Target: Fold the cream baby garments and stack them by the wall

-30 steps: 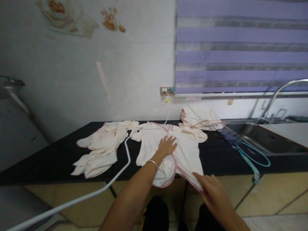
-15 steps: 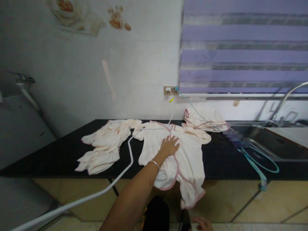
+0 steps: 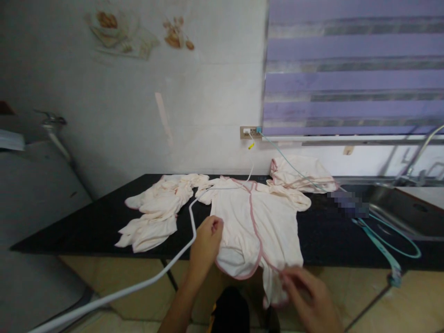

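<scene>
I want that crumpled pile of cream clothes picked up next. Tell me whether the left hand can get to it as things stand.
Probably yes. The left hand sits at the spread garment, the crumpled pile lies just to its left, and only the white cable runs between them.

No legible text, label, brand, number or sign found on any surface. The cream baby garment with pink trim (image 3: pixel 256 222), spread at the front edge of the black stone desk (image 3: pixel 86 222), carries no readable print. The faded floral decals (image 3: pixel 121 32) on the white wall are pictorial only, without lettering. One small item (image 3: pixel 348 204) near the desk's right end is blurred out; any marking there cannot be read.
</scene>
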Action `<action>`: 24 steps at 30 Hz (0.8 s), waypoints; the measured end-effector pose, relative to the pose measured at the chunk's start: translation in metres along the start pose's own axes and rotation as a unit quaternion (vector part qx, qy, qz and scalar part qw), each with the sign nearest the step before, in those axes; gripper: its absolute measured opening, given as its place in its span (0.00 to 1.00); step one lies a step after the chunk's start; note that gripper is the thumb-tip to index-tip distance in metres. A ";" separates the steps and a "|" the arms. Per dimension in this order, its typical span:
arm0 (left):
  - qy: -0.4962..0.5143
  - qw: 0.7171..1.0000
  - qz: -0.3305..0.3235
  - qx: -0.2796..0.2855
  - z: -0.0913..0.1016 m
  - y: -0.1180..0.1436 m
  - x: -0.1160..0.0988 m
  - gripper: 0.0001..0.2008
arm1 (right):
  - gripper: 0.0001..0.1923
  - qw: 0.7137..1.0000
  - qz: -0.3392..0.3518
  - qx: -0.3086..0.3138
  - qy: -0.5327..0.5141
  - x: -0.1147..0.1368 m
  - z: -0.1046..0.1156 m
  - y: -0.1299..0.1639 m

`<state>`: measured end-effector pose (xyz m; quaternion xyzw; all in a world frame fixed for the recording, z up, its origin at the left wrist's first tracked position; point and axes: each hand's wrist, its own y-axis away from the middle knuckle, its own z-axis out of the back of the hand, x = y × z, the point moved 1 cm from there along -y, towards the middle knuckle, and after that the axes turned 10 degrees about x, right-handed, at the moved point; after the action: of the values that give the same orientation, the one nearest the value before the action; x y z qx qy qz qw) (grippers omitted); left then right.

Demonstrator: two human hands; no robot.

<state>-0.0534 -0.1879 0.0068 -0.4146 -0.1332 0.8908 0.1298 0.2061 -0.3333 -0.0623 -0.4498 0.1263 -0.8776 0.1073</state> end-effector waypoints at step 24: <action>-0.141 0.984 0.069 -0.088 -0.006 0.051 0.036 0.22 | 0.22 0.924 -0.040 0.100 0.367 -0.040 -0.031 -0.208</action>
<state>-0.0776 -0.2224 -0.0398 -0.3026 -0.1993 0.9320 0.0105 0.1880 -0.1203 -0.0442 -0.0879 0.0502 -0.9929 0.0633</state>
